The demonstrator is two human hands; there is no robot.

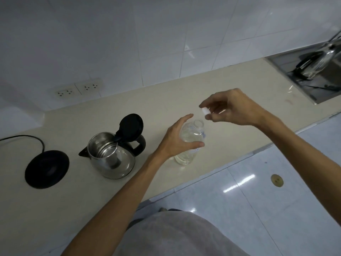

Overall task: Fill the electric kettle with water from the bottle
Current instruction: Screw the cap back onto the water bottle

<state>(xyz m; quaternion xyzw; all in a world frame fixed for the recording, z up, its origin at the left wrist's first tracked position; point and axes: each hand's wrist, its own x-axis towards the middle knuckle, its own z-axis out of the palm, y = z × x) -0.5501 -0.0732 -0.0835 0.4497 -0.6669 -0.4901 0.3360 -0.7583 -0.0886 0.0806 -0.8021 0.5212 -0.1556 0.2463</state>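
Observation:
A clear plastic water bottle [191, 137] stands upright on the beige counter [230, 85], its mouth uncovered. My left hand [175, 139] is wrapped around its upper body. My right hand [230, 108] hovers just above and right of the mouth, pinching the white bottle cap [205, 111] between thumb and fingers. To the left stands the steel and glass electric kettle [112, 154], its black lid [131, 127] flipped up and its inside visible.
The kettle's black round base [47, 169] lies left of the kettle, its cord [27, 139] running off left. Two wall sockets [79, 88] sit on the tiled wall. A steel sink [313, 74] holding another kettle is at far right. The counter's front edge runs diagonally below my arms.

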